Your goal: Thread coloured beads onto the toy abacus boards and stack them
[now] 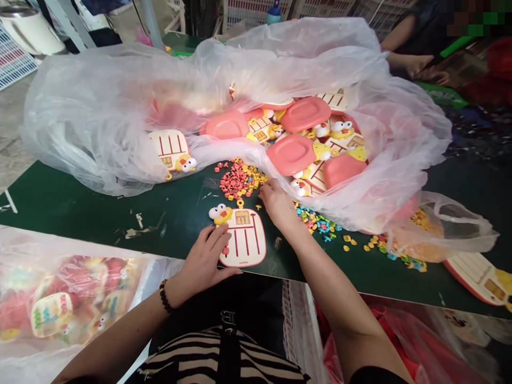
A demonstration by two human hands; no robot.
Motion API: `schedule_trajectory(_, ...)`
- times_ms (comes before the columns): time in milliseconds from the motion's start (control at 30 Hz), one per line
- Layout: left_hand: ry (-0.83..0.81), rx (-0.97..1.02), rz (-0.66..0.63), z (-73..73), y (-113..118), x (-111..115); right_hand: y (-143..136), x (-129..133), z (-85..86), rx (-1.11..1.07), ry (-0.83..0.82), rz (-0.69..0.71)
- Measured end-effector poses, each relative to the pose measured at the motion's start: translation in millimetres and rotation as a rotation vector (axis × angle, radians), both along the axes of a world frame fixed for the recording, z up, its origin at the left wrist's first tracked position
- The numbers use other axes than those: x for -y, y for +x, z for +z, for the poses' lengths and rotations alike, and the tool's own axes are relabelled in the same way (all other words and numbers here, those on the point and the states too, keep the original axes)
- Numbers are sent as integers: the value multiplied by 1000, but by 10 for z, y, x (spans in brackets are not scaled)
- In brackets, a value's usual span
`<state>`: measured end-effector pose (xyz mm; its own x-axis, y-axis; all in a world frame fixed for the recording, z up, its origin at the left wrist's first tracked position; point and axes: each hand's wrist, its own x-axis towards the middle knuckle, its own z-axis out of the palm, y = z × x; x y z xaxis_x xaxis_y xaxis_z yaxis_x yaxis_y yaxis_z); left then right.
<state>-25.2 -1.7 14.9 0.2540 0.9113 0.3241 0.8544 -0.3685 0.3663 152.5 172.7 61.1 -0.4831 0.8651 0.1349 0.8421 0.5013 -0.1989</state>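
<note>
A cream toy board [253, 242] with a yellow duck-like head and dark red slots lies on the green table in front of me. My left hand [206, 256] rests on its left edge, fingers spread over the first slot, where small red pieces [226, 249] sit. Just beyond the board is a pile of small red pieces [236, 180] mixed with yellow pieces [253, 178]. At the right side of this pile is my right hand [278, 202], its fingers bent down and together; whatever is between the fingertips is hidden.
A large clear plastic bag [120, 117] full of toy boards spans the table's back. Blue and green pieces [320, 223] lie to the right. Another board [476, 274] lies at the right edge. A bag of toys [52, 314] stands lower left; a person's hands [420, 66] show upper right.
</note>
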Motion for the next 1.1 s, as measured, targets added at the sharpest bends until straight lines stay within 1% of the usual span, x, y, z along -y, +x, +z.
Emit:
schedule_trajectory(100, 16, 81, 20, -16, 48, 16, 130, 78, -32, -358, 74, 19)
schedule_trajectory(167, 33, 109, -10, -22, 68, 24, 146, 228, -92, -471, 74, 80)
schedule_trajectory(200, 43, 115, -28, -25, 76, 25, 135, 319, -138, -471, 78, 110)
schedule_trajectory(267, 54, 111, -46, -30, 86, 21, 97, 501, -249, -398, 128, 144)
schedule_trajectory(333, 47, 94, -38, -35, 92, 11, 69, 645, -349, -298, 210, 128)
schedule_trajectory(400, 43, 85, -26, -36, 95, 0, 71, 731, -407, -215, 272, 87)
schedule_trajectory(500, 52, 93, -24, -34, 91, -10, 117, 781, -414, -150, 317, 75)
schedule_trajectory(600, 48, 113, -16, -45, 87, -7, 166, 858, -387, -143, 317, 93)
schedule_trajectory(733, 21, 199, 16, -86, 72, 9, 131, 1150, -368, -200, 244, 83)
schedule_trajectory(833, -6, 267, 34, -92, 33, 11, 11, 1341, -336, -273, 141, 156)
schedule_trajectory(900, -29, 267, 23, -65, 2, -7, -47, 1326, -301, -337, 48, 262)
schedule_trajectory(933, -46, 245, 7, -41, -9, -24, -54, 1264, -284, -379, 4, 310)
schedule_trajectory(967, -64, 211, -16, -15, -14, -45, -43, 1170, -272, -429, -21, 323)
schedule_trajectory(1000, -79, 171, -40, 13, -12, -70, -19, 1050, -265, -475, -25, 305)
schedule_trajectory(1033, -90, 128, -58, 39, -1, -95, 14, 916, -264, -512, -9, 245)
schedule_trajectory(1100, -92, 62, -57, 77, 41, -140, 80, 651, -279, -485, 52, 63)
